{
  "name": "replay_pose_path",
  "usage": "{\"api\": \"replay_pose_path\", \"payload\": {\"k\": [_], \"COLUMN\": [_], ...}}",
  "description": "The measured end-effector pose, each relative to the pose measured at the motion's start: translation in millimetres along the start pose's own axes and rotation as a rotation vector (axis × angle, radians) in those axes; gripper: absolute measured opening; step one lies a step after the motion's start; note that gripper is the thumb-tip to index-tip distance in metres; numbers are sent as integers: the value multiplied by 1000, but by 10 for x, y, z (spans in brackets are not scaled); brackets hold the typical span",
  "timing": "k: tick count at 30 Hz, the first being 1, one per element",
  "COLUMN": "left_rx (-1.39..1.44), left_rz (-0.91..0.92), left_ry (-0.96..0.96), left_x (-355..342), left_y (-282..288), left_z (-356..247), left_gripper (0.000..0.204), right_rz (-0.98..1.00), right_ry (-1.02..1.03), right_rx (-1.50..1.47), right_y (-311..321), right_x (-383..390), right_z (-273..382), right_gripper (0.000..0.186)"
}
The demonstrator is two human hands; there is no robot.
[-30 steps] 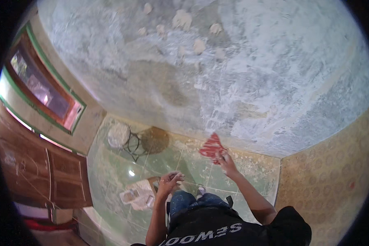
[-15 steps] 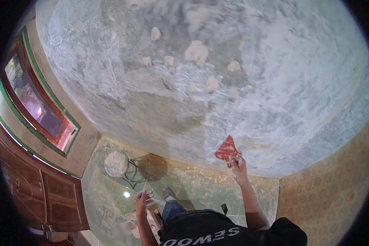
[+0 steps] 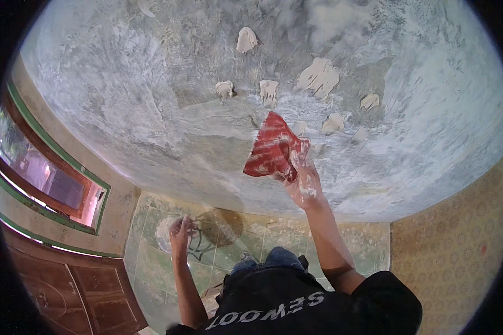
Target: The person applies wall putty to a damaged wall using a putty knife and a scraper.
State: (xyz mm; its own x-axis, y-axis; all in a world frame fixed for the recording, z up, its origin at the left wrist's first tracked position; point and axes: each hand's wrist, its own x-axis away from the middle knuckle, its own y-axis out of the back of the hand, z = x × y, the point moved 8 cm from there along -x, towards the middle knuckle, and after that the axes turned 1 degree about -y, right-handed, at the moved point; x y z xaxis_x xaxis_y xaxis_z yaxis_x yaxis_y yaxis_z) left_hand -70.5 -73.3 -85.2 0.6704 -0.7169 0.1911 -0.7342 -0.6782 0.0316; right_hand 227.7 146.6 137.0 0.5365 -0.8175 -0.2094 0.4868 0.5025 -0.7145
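Observation:
My right hand (image 3: pixel 303 182), dusted white, is closed on a red, flat plastic spreader (image 3: pixel 267 151) streaked with white. It holds the spreader up against the view of a mottled grey-white wall (image 3: pixel 167 100); whether they touch I cannot tell. Several pale blobs of filler (image 3: pixel 317 76) are stuck on the wall above and around the spreader. My left hand (image 3: pixel 181 229) is lower, in front of the round whitened stool top, open with loosely bent fingers and nothing visible in them.
A black-legged stool (image 3: pixel 200 245) stands on dusty green floor tiles (image 3: pixel 153 268) by the wall's foot. A green-trimmed window (image 3: pixel 53 178) and brown wooden door (image 3: pixel 95 279) are on the left. Patterned yellow-beige wall (image 3: pixel 441 245) runs along the right.
My right hand has risen with the spreader toward the filler blobs and is nearer the camera. My left hand has lifted too, and the view has tilted further up the wall.

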Motion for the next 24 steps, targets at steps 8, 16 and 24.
{"api": "replay_pose_path", "payload": {"k": [8,16,24], "left_rx": [79,66,172], "left_rz": [81,-29,-103], "left_ry": [63,123,101], "left_x": [-78,226,386], "left_y": [-539,-303,-364], "left_z": [5,61,-250], "left_gripper": [32,34,33], "right_rz": [127,208,383], "right_ry": [124,486,813], "right_rx": [5,969,1343], "right_y": [194,-328,-664], "right_x": [-198,-303,-310], "right_z": [-11,169,-67], "right_gripper": [34,33,48]}}
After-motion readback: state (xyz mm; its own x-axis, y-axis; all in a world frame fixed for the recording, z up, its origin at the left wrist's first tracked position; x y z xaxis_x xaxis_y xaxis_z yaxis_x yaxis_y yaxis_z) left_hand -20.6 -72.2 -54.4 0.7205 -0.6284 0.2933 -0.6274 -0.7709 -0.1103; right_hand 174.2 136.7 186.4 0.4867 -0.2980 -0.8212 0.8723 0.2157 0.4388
